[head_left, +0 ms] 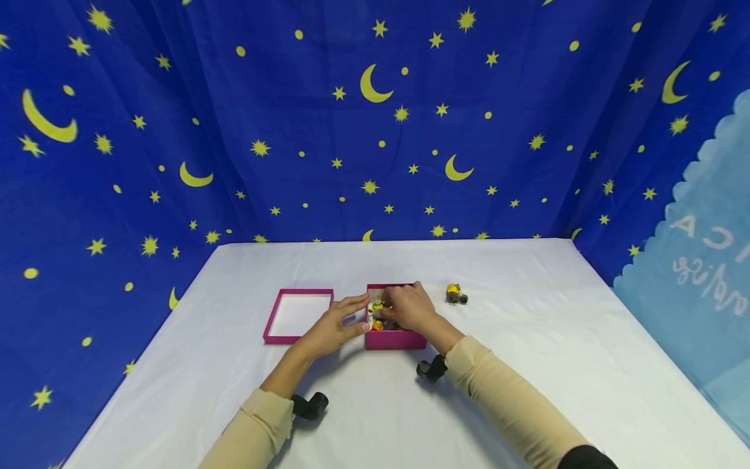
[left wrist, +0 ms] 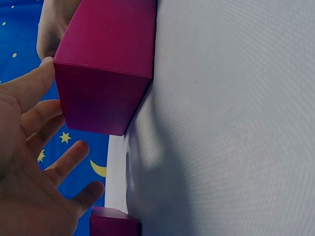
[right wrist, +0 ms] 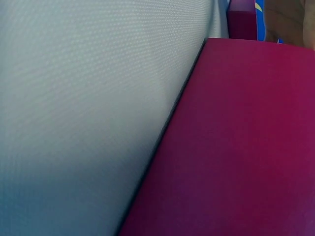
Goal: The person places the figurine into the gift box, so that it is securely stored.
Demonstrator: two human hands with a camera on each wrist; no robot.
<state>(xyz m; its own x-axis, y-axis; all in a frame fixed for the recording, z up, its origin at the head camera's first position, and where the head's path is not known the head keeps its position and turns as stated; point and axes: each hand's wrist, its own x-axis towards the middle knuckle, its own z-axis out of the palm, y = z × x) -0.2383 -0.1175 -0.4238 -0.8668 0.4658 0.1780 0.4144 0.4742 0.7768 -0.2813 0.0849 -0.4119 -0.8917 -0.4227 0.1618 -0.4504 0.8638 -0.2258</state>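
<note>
A deep pink box (head_left: 396, 339) stands open on the white-covered table. Inside it are several small toy figures, among them a yellow minion figure (head_left: 377, 305) and an orange-yellow piece (head_left: 377, 324). My right hand (head_left: 410, 307) reaches in over the box's right side, its thumb close to the minion figure; whether it pinches anything is hidden. At the box's left wall, my left hand (head_left: 331, 331) touches the edge with thumb and fingertips, the fingers fairly straight. In the left wrist view, the left hand's thumb and fingers (left wrist: 42, 118) meet the pink box (left wrist: 98, 93).
The pink lid (head_left: 284, 339) lies with its white inside up, left of the box and partly behind my left hand. Right of the box stands another yellow figure (head_left: 454, 293) with dark parts. A blue star-and-moon curtain (head_left: 375, 130) surrounds the white table (head_left: 527, 365).
</note>
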